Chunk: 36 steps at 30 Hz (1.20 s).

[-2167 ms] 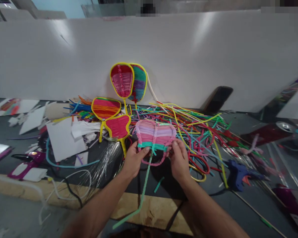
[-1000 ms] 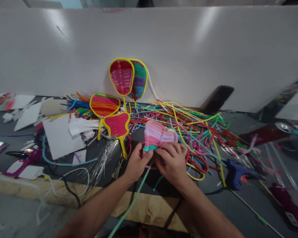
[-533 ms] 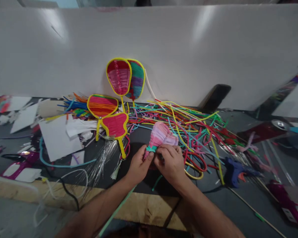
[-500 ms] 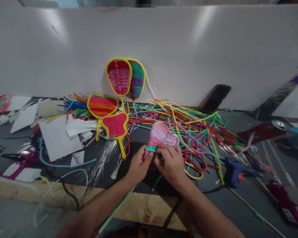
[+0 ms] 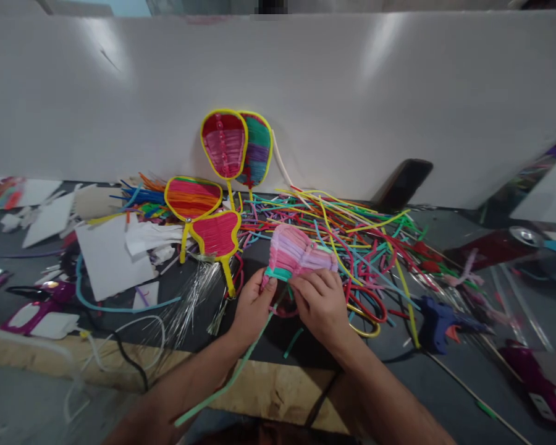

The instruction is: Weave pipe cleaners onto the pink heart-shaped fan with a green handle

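Between my hands is a pink and lilac pipe-cleaner fan piece [image 5: 290,247] with a mint-green band at its lower left. My left hand [image 5: 254,309] is closed on its lower left edge, thumb by the green band. Fingers of my right hand [image 5: 322,303] are closed over the piece's lower right side; the fingertips are partly hidden. A long light-green pipe cleaner [image 5: 234,377] hangs from the piece, running down over my left forearm. Below the hands, part of a pink loop shows against the dark table.
Finished yellow-edged fans [image 5: 223,145] lean on the white board and lie at left. A heap of loose pipe cleaners [image 5: 352,228] spreads behind. To the right are gold-handled scissors [image 5: 366,330], a blue glue gun [image 5: 438,324], a phone [image 5: 405,185] and a can [image 5: 495,247].
The fan piece has turned and spread flatter, showing more of its striped face. My left hand has shifted slightly left, and the light-green pipe cleaner now shows along more of its length.
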Each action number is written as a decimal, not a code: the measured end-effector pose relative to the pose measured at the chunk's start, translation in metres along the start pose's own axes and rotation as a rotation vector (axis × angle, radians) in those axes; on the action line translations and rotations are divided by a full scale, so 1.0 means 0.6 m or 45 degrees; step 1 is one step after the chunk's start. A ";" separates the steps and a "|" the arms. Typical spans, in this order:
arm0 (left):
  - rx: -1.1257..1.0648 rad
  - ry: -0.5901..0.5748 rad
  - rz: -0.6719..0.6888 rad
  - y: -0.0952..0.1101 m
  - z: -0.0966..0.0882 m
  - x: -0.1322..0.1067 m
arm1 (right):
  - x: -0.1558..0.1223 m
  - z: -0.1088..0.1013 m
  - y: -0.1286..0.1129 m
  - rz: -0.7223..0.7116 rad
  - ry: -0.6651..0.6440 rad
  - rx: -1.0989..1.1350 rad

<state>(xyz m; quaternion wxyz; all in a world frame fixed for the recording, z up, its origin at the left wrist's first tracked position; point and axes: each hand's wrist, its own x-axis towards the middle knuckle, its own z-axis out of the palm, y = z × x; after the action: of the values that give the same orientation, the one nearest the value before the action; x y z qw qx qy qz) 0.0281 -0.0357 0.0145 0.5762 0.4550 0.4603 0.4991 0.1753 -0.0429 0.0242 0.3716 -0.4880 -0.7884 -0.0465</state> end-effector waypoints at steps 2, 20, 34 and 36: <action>-0.058 0.006 -0.033 -0.001 -0.001 0.000 | 0.000 0.000 0.000 -0.029 0.006 -0.026; -0.221 0.066 -0.124 0.006 -0.002 0.013 | -0.003 0.004 0.002 -0.030 -0.001 0.003; -0.311 0.144 -0.136 0.003 0.003 0.011 | -0.005 0.002 -0.003 -0.048 0.014 -0.094; -0.261 0.186 -0.109 -0.001 0.005 0.010 | -0.005 0.001 -0.003 -0.058 0.029 -0.110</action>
<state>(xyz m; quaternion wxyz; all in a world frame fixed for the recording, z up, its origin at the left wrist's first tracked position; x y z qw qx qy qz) 0.0313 -0.0300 0.0141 0.6055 0.3362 0.4664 0.5503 0.1744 -0.0457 0.0223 0.3581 -0.4850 -0.7922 -0.0947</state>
